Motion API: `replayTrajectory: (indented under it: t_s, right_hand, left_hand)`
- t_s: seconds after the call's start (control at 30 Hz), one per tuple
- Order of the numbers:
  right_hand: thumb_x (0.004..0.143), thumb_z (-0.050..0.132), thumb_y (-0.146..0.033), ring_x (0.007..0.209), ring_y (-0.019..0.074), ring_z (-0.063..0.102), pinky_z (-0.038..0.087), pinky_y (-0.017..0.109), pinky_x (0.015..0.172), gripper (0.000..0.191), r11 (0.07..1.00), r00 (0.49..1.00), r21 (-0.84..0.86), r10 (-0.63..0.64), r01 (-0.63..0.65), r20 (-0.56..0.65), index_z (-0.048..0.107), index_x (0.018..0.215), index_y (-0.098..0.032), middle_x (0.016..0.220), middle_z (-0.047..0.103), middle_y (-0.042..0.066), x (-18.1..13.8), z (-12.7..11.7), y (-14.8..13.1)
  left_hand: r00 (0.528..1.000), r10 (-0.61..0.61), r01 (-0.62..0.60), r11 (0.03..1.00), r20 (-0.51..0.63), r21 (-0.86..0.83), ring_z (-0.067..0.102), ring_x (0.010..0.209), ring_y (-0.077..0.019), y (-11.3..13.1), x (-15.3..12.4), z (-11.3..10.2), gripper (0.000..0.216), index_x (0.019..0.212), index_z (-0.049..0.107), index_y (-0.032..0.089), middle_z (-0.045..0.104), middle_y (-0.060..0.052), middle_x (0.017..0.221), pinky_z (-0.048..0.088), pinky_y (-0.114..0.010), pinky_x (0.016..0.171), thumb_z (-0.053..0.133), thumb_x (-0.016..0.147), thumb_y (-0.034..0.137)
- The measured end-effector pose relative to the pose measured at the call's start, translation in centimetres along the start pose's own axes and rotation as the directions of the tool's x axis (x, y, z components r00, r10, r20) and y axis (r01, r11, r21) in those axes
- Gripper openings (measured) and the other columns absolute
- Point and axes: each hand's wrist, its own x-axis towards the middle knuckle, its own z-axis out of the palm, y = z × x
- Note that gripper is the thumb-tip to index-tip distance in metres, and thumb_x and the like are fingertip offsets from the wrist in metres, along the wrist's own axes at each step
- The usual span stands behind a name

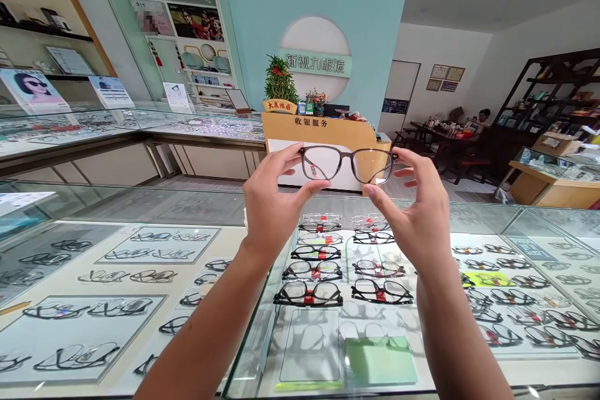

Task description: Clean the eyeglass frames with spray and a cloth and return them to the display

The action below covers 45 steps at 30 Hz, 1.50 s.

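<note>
One pair of dark-rimmed glasses (345, 155) is up in the air over the glass bench (253, 362), not touching it. Both hands have hold of it. The left hand (274, 200) is half curled and pinches the left end, with its thumb by the bottom rim and a fingertip at the top corner. The right hand (417, 206) does the same at the right end. The lenses are clear, and the thin side arms show through them.

Inside the bench, below the hands, are two lines of glasses with red tags (309, 294). A green card (379, 360) is at the near side of the bench. More glasses lie on gray boards (87, 372) at the bench's left. Past the bench is a yellow desk (323, 128) with a leafy plant (280, 82) on top. Far behind the bench, to the right, sits another person (484, 115).
</note>
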Motion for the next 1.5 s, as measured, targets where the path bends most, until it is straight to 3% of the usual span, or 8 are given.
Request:
replayTrajectory:
  t_s: [0.43,0.8,1.5]
  right_hand:
    - [0.093,0.074,-0.054,0.093,0.0241,0.066,0.054,0.042,0.083,0.050,0.998,0.998,0.022,0.058,-0.059,0.016,0.062,0.134,-0.027,0.120,0.071,0.010,0.1,-0.1,-0.3]
    - [0.091,0.075,-0.059,0.094,0.0250,0.071,0.057,0.043,0.081,0.058,0.966,0.957,0.150,0.171,-0.209,0.233,0.065,0.139,-0.029,0.133,0.073,0.011,0.6,-0.5,1.4]
    - [0.094,0.073,-0.053,0.091,0.0217,0.071,0.058,0.044,0.083,0.056,0.956,0.939,0.201,0.142,-0.212,0.312,0.063,0.144,-0.028,0.134,0.074,0.011,0.7,0.0,2.2]
  left_hand:
    - [0.993,-0.105,0.106,0.994,0.061,0.003,0.078,0.099,-0.0249,0.6,0.2,-0.2,0.055,0.125,0.073,0.025,0.080,-0.009,0.111,0.064,-0.039,0.083,0.085,0.082,0.058]
    - [0.993,0.075,-0.055,0.976,-0.090,0.213,0.073,0.092,-0.0245,2.3,-0.4,-0.8,0.062,0.123,0.071,0.022,0.076,-0.008,0.105,0.058,-0.040,0.084,0.087,0.077,0.060]
    - [0.990,0.112,-0.085,0.963,-0.091,0.255,0.071,0.100,-0.0273,2.7,-0.7,-0.9,0.066,0.128,0.068,0.023,0.073,-0.009,0.109,0.057,-0.043,0.093,0.087,0.076,0.060]
